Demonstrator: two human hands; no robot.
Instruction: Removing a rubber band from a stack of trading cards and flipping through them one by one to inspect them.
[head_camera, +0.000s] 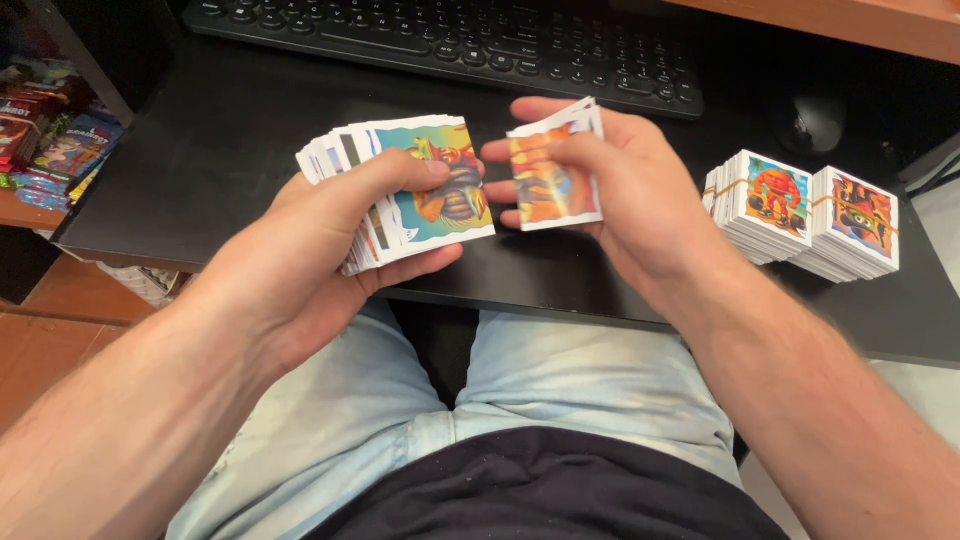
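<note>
1. left hand (330, 240) is wrapped around a fat, fanned-out stack of square picture cards (400, 195), thumb pressed flat across the top card, fingers curled under the bottom. the top card shows a colourful cartoon figure on a blue-green background
2. right hand (610, 190) is pinching a much thinner bunch of cards (553, 175), thumb on the front, fingers behind. it's a bit blurred, orange and yellow art on the front one
3. both bunches are up in the air over the front edge of the black desk (250, 130), just beside each other but not touching
4. off to the right on the desk sit two neat banded card piles (805, 215), side by side
5. a black keyboard (450, 40) runs along the back, a dark mouse (808, 122) right of it
6. person's sitting, light jeans (560, 380) under the desk edge
</note>
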